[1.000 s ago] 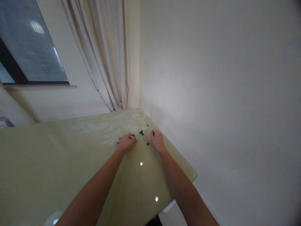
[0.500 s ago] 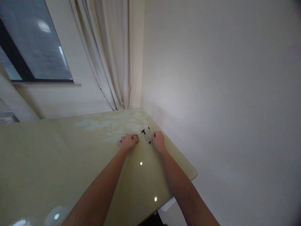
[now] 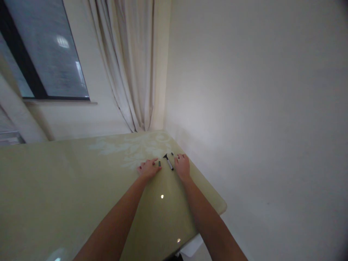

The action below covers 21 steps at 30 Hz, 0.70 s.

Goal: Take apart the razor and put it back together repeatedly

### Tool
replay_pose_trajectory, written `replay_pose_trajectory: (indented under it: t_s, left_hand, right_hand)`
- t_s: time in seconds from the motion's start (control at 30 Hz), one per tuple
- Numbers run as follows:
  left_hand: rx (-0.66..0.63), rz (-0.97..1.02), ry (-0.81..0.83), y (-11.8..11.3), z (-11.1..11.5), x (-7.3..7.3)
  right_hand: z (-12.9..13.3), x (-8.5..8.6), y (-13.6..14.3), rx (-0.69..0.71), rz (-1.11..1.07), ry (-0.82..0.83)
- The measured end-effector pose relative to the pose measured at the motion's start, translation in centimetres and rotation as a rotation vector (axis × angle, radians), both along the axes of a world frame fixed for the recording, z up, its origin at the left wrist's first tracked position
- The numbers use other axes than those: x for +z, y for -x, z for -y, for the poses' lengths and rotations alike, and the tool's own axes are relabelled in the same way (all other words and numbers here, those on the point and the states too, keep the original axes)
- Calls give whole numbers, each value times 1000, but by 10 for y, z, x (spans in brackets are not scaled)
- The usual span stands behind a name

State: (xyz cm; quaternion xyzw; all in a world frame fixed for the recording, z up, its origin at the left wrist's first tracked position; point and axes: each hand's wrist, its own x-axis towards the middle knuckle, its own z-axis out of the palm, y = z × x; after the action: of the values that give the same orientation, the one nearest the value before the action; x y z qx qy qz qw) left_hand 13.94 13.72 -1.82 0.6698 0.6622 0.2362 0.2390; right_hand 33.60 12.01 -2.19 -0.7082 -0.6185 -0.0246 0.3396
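A razor with a black head and a grey handle lies on the pale green table between my hands. Just left of it is a small dark piece, beside the thumb and forefinger of my left hand; those fingers are spread apart on the tabletop. My right hand rests to the right of the razor with its fingers curled down. A thin stick with a dark tip reaches out from under the right fingers, which hide its other end.
The table's right edge runs close along a plain wall. Behind the table hang long curtains, with a dark-framed window at the upper left. A rounded table corner lies at the right.
My left thumb and forefinger have parted from the small dark piece, which now rests on the table. The right fingers have shifted over the stick. The view has tilted slightly upward.
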Motion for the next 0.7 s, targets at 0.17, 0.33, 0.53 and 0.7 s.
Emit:
replay_pose_trajectory:
  t_s: [0.17,0.33,0.53,0.7]
  left_hand:
    - [-219,124,-42,34,31,-12]
    - [-452,328,-149,86,83,-37]
    - [-264,373,-197,91,103,-41]
    - [-85,467,-180,98,100,-33]
  right_hand:
    - [25,8,47,499,102,-257]
    - [52,-3,106,1146,333,-317]
    - [57,-7,130,1115,381,-288]
    - [53,-6,155,970,303,-242]
